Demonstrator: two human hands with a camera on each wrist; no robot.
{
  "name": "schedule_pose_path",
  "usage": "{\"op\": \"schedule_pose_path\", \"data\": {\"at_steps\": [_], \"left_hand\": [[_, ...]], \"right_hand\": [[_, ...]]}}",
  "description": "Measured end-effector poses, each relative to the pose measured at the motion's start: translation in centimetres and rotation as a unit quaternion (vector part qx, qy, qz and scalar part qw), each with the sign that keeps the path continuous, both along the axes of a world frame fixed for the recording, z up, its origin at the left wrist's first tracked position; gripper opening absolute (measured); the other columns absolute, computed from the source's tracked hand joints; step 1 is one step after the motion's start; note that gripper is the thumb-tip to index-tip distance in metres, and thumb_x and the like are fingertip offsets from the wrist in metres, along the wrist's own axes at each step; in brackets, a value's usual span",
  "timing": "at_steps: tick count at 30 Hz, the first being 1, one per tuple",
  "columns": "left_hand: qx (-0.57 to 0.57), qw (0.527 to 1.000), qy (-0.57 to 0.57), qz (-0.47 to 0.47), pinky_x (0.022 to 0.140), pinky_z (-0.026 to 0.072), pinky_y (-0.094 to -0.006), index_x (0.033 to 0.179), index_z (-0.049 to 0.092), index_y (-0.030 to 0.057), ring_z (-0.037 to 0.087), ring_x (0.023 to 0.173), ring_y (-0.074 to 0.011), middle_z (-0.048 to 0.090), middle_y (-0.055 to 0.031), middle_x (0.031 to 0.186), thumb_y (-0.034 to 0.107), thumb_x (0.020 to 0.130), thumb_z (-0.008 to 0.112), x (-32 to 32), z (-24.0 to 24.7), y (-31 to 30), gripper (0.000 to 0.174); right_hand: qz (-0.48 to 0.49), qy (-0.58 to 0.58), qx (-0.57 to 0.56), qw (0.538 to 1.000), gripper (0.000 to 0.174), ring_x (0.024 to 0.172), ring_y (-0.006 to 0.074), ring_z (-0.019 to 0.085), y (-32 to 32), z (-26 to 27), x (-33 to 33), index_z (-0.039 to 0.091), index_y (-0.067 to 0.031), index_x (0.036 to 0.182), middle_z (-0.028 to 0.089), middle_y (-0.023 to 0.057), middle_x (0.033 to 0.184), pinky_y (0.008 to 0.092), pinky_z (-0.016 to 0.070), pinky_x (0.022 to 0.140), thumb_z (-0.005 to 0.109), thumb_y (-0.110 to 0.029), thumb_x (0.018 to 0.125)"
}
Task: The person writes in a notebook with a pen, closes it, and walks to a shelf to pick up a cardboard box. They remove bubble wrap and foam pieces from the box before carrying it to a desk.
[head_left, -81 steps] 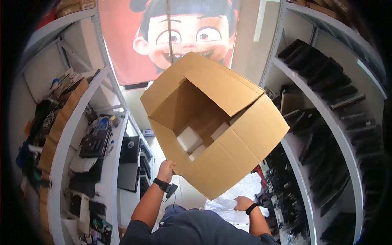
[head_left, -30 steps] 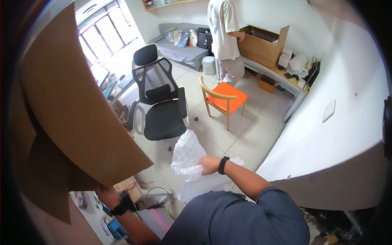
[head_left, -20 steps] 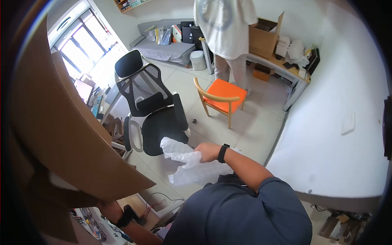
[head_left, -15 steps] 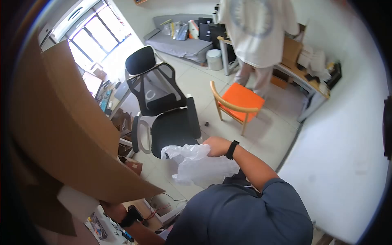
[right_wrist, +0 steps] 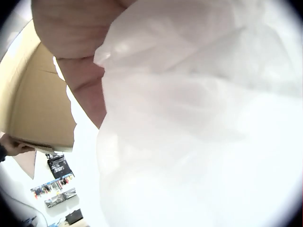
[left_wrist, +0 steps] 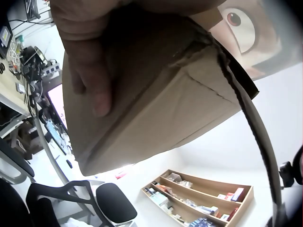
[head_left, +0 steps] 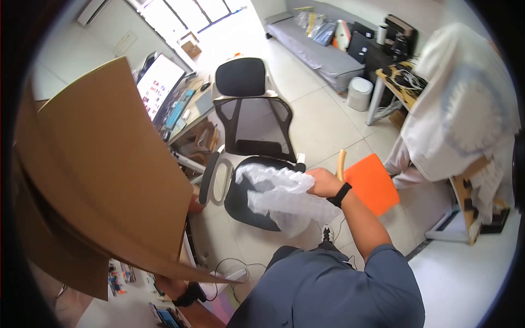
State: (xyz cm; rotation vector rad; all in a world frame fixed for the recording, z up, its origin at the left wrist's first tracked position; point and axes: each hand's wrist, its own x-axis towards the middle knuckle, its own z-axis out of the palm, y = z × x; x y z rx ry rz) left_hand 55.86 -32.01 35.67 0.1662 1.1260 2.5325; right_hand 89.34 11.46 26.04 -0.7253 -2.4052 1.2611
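Note:
At the left of the head view, a large brown cardboard box [head_left: 120,164] hangs tilted, its flaps loose. My left hand [head_left: 170,286] grips it low by an edge; in the left wrist view its fingers [left_wrist: 97,90] lie against the cardboard beside a bent fold. A bunched sheet of clear bubble wrap [head_left: 279,202] hangs from my right hand [head_left: 324,183], which clutches it in front of my body. White plastic fills most of the right wrist view, next to the curled right hand [right_wrist: 83,56]. The box's inside is hidden from the head camera.
Just ahead stands a black office chair [head_left: 254,126], with an orange-seated chair [head_left: 372,183] to its right. Beyond that is a person in a white shirt [head_left: 459,104]. A computer desk [head_left: 191,117] is behind the box; a grey sofa [head_left: 322,54] lines the back.
The view has swung from the shelved aisle into the room, then further left. Box and bubble wrap have stayed in my hands throughout. The other person and orange chair now appear further right.

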Motion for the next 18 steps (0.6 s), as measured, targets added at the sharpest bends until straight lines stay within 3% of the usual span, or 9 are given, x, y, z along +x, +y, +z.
{"op": "schedule_pose_path", "data": {"at_steps": [1,2,3,4,6,8,10,15,18], "left_hand": [[-0.329,0.919,0.213,0.047,0.092,0.0477,-0.0432,0.121,0.056,-0.0027,0.061,0.105,-0.0306,0.064,-0.0176,0.116,0.031,0.094,0.054,0.6,-0.1,0.4,0.043],[-0.616,0.687,0.377,0.080,0.093,0.0471,-0.0422,0.124,0.054,-0.0017,0.059,0.108,-0.0294,0.062,-0.0159,0.119,0.028,0.095,0.051,0.8,-0.2,-0.1,0.041],[-0.412,0.886,0.204,0.054,0.092,0.0473,-0.0411,0.124,0.054,-0.0019,0.060,0.107,-0.0283,0.062,-0.0147,0.118,0.024,0.095,0.048,1.0,-1.0,0.6,0.039],[-0.153,0.988,0.015,0.034,0.091,0.0474,-0.0401,0.123,0.054,-0.0022,0.060,0.107,-0.0271,0.062,-0.0134,0.117,0.020,0.094,0.045,0.4,-1.6,1.2,0.038],[-0.158,0.986,-0.032,0.050,0.088,0.0484,-0.0383,0.115,0.056,-0.0038,0.062,0.100,-0.0246,0.063,-0.0112,0.110,0.014,0.091,0.045,0.5,-1.4,2.7,0.032],[-0.161,0.985,-0.048,0.048,0.086,0.0488,-0.0374,0.107,0.057,-0.0049,0.062,0.097,-0.0243,0.063,-0.0106,0.105,0.011,0.088,0.047,-1.4,-5.1,-0.2,0.027],[-0.229,0.965,-0.040,0.122,0.084,0.0497,-0.0369,0.102,0.056,-0.0042,0.063,0.093,-0.0244,0.062,-0.0107,0.101,0.009,0.086,0.047,-1.9,-7.0,0.2,0.023],[-0.215,0.961,-0.106,0.137,0.075,0.0525,-0.0360,0.102,0.057,-0.0035,0.064,0.091,-0.0233,0.062,-0.0105,0.100,0.006,0.085,0.047,-1.1,-9.4,-0.2,0.022],[-0.212,0.960,-0.139,0.115,0.071,0.0554,-0.0355,0.110,0.054,0.0010,0.066,0.088,-0.0233,0.063,-0.0079,0.101,0.011,0.086,0.047,-0.7,-10.9,-1.1,0.027]], "right_hand": [[-0.013,0.000,-0.011,1.000,0.019,0.084,0.0314,0.066,1.4,-0.2,-0.1,0.069,-0.0059,0.090,0.069,0.0158,0.087,0.0377,0.0515,0.077,0.066,-0.018,0.076],[-0.010,0.020,0.035,0.999,0.019,0.083,0.0297,0.067,2.4,0.3,-0.4,0.069,-0.0054,0.090,0.069,0.0150,0.088,0.0370,0.0518,0.076,0.066,-0.019,0.077],[-0.019,0.015,-0.027,0.999,0.021,0.083,0.0285,0.068,3.7,0.0,-0.2,0.069,-0.0047,0.092,0.070,0.0146,0.088,0.0352,0.0520,0.076,0.067,-0.020,0.078],[-0.025,0.021,-0.045,0.998,0.021,0.082,0.0272,0.068,4.5,0.3,-0.7,0.069,-0.0044,0.093,0.070,0.0140,0.088,0.0340,0.0518,0.076,0.067,-0.017,0.077],[-0.020,0.012,-0.066,0.998,0.022,0.082,0.0258,0.068,5.9,0.0,-1.6,0.069,-0.0040,0.094,0.071,0.0135,0.088,0.0329,0.0516,0.076,0.068,-0.015,0.076],[-0.053,-0.024,-0.059,0.997,0.025,0.082,0.0233,0.068,7.3,0.5,-2.2,0.068,-0.0024,0.096,0.071,0.0128,0.088,0.0315,0.0512,0.077,0.069,-0.010,0.073],[-0.064,-0.055,-0.058,0.995,0.028,0.081,0.0212,0.067,8.8,2.8,-3.3,0.068,-0.0008,0.096,0.071,0.0117,0.086,0.0312,0.0509,0.077,0.069,-0.005,0.069],[-0.093,-0.097,-0.039,0.990,0.030,0.080,0.0214,0.066,13.0,4.1,-5.2,0.067,0.0009,0.095,0.071,0.0117,0.085,0.0324,0.0507,0.077,0.070,-0.005,0.066],[-0.095,-0.086,-0.033,0.991,0.030,0.081,0.0225,0.067,15.5,6.1,-7.5,0.068,0.0003,0.095,0.071,0.0123,0.085,0.0331,0.0511,0.077,0.071,-0.008,0.066]]}}
